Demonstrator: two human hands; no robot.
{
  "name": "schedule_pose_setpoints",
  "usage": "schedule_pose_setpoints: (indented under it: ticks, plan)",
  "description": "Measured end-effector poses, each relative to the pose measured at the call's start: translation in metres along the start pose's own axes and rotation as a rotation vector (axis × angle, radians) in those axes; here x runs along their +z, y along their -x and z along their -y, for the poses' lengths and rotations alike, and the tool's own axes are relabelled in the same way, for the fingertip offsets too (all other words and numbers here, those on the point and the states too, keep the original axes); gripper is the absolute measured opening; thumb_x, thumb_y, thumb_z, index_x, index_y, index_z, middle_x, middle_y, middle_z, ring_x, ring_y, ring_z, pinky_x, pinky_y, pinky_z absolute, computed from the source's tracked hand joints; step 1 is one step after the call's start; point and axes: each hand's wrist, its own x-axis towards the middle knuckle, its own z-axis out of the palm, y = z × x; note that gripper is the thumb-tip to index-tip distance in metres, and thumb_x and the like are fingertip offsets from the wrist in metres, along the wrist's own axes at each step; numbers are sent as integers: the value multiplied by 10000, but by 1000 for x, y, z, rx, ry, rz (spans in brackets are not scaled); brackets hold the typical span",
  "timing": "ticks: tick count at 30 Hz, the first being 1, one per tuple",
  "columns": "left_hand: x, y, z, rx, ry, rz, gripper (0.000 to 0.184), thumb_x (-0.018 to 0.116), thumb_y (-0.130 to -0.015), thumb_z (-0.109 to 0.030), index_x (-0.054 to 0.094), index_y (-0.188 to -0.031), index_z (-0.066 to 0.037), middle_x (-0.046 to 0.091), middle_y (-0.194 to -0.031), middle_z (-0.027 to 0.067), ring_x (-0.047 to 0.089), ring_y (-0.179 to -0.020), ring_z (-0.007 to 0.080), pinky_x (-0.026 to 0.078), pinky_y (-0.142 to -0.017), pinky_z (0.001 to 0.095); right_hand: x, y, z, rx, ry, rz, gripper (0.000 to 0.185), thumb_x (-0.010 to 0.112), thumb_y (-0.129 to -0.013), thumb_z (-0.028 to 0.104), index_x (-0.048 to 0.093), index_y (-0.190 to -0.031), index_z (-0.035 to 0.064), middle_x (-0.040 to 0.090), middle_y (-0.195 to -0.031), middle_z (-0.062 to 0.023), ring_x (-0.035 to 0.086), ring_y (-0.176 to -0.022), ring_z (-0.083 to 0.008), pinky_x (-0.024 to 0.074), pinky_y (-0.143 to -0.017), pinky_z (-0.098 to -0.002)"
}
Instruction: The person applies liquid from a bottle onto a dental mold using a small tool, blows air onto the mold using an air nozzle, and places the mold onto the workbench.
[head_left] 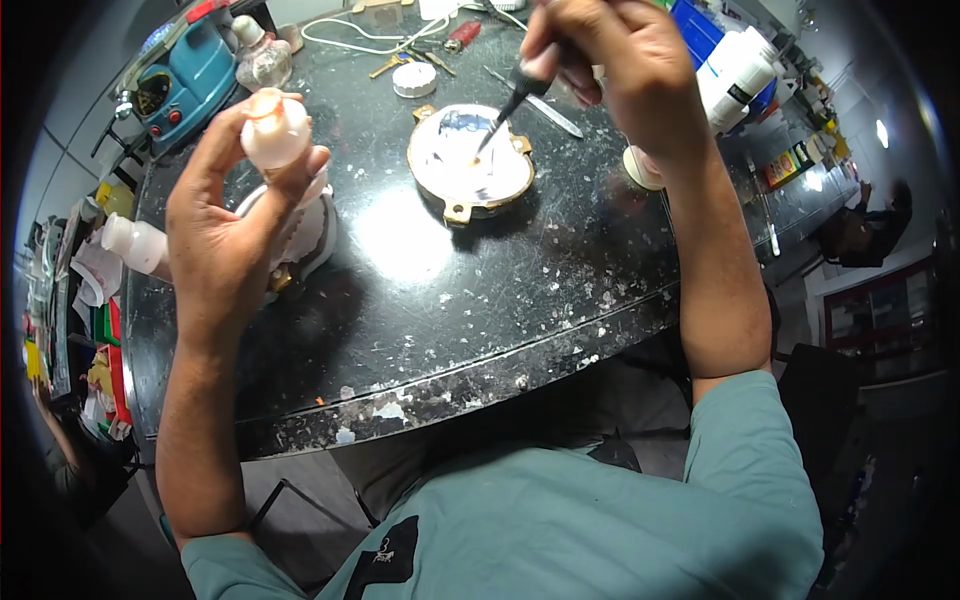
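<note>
Black-handled tool (507, 107), pinched in the fingertips of the right hand (632, 65) at the upper centre of the frame, reaches down into the round brass-coloured flask half (457, 213). Whether its tip touches the flask's white lining (505, 188) or hangs just over it, I cannot tell. Good handling here would mean a light pinch and small, even movements, so the tip neither scores the lining nor knocks the metal rim; the flask stands with no hand bracing it, so sideways pressure could shift it. A steadier wrist would help — the right forearm looks unsupported.

The tool's long axis runs on a slant, handle toward the upper right, tip toward the lower left, and it seems tilted rather than upright. At the upper left, the left hand (222, 205) is closed around a pale bottle (276, 135), the bottle's pinkish-orange end facing roughly up toward the camera — best held level, in case it is uncapped. The hands are well apart above the dark tabletop (560, 260).
</note>
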Motion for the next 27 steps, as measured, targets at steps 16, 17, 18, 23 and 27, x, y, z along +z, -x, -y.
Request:
schedule_pose_setpoints:
  ticks: [16, 17, 18, 23, 27]
  plan:
    - [10, -4, -16, 339, -368, 77, 488, 871, -755, -166, 729, -1218, -108, 704, -1127, 93, 622, -1079, 252, 434, -984, 356, 41, 7, -3, -616, 344, 270, 322, 715, -979, 186, 645, -1266, 57, 754, -937, -76, 748, -833, -162, 601, -668, -263]
    - [10, -4, -18, 336, -417, 47, 480, 875, -753, -177, 734, -1206, -104, 693, -1102, 85, 613, -1058, 248, 437, -964, 354, 46, 11, -2, -569, 307, 285, 399, 733, -966, 191, 610, -1330, 83, 752, -952, -77, 748, -847, -167, 606, -675, -270]
    - [10, -5, -20, 332, -465, 17, 473, 880, -750, -189, 739, -1193, -100, 681, -1077, 77, 603, -1037, 243, 439, -944, 352, 43, 10, -1, -460, 246, 364, 604, 773, -925, 160, 503, -1460, 82, 723, -1146, -82, 722, -993, -184, 617, -799, -316]
    - [-9, -26, -3, 51, -375, -85, 424, 878, -792, -275, 745, -1116, -36, 597, -895, 54, 542, -840, 173, 459, -796, 308, 14, -2, -13, -266, 564, 195, 730, 784, -881, 497, 498, -1468, 171, 693, -1174, -151, 693, -1079, -285, 566, -945, -418]
    - [-23, -59, 42, -138, -268, -30, 416, 879, -790, -234, 739, -1122, -23, 685, -1023, 89, 670, -873, 176, 515, -816, 312, 10, -4, -36, -253, 684, 172, 640, 755, -913, 460, 541, -1418, 130, 698, -1158, -159, 681, -1114, -285, 553, -965, -410]
